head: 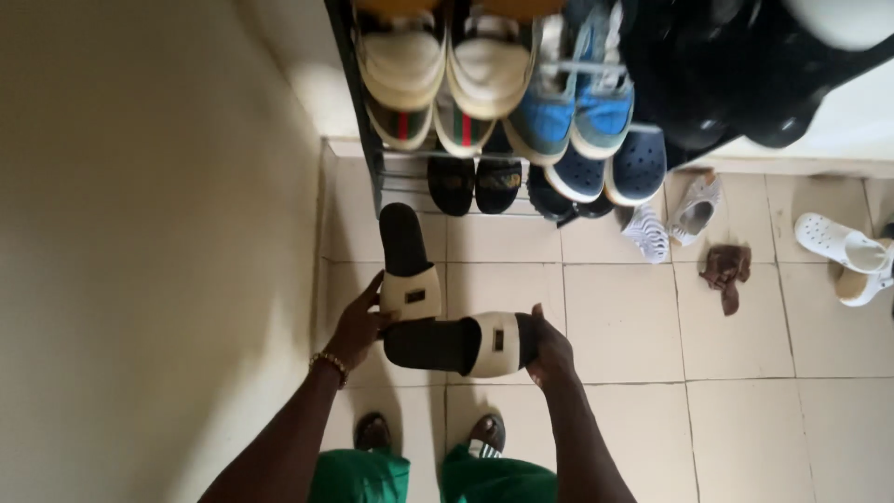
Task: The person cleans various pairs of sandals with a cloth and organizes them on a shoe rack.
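Overhead, head view, one entry per item.

Left hand [358, 328]: fingers clamped on the cream strap of the upright slide [406, 265], a black-soled slipper held with its length pointing away toward the rack. A beaded bracelet [330, 364] sits on this wrist.

Right hand [549, 352]: fingers closed round the end of the sideways slide [458, 344], its matching partner, held crosswise with its cream strap beside the palm. The two slides touch where the upright one's strap end meets the sideways one's sole. Both hang in the air above the tiled floor [624, 321], in front of the shoe rack [356, 102].

Rack contents: cream sneakers [445, 65] at the left, blue sneakers [573, 107] beside them, dark slides and navy clogs on the tier beneath.

Floor contents: a pale sandal pair [672, 219], a brown crumpled item [726, 272], white clogs [849, 251] at the right edge. The person's own feet [430, 434] stand below the hands.

Risk, as judged: each slide is pinched at one end only, so the free end could swing and slip the grip, dropping onto the feet. The rack looks tightly filled; a nudge could dislodge a neighbouring shoe.
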